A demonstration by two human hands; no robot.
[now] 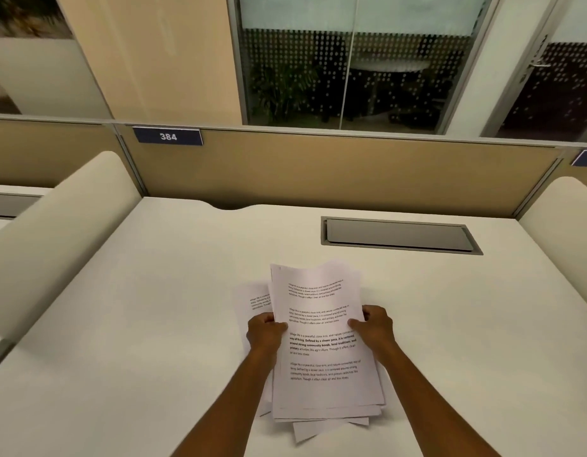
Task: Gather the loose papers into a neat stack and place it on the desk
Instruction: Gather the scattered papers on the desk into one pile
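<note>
A bundle of printed white papers [321, 357] is held over the white desk [153, 308], near its front middle. The sheets are uneven: one sheet pokes out to the left behind my left hand, and corners of lower sheets jut out at the bottom. My left hand [265, 333] grips the bundle's left edge. On the right edge sits my right hand [374, 326], thumb on the top sheet. Whether the bundle's bottom rests on the desk is unclear.
A grey cable hatch [397, 235] is set into the desk at the back right. A tan partition [318, 169] with a blue tag reading 384 [168, 136] closes the back. Cream side dividers [54, 232] stand left and right.
</note>
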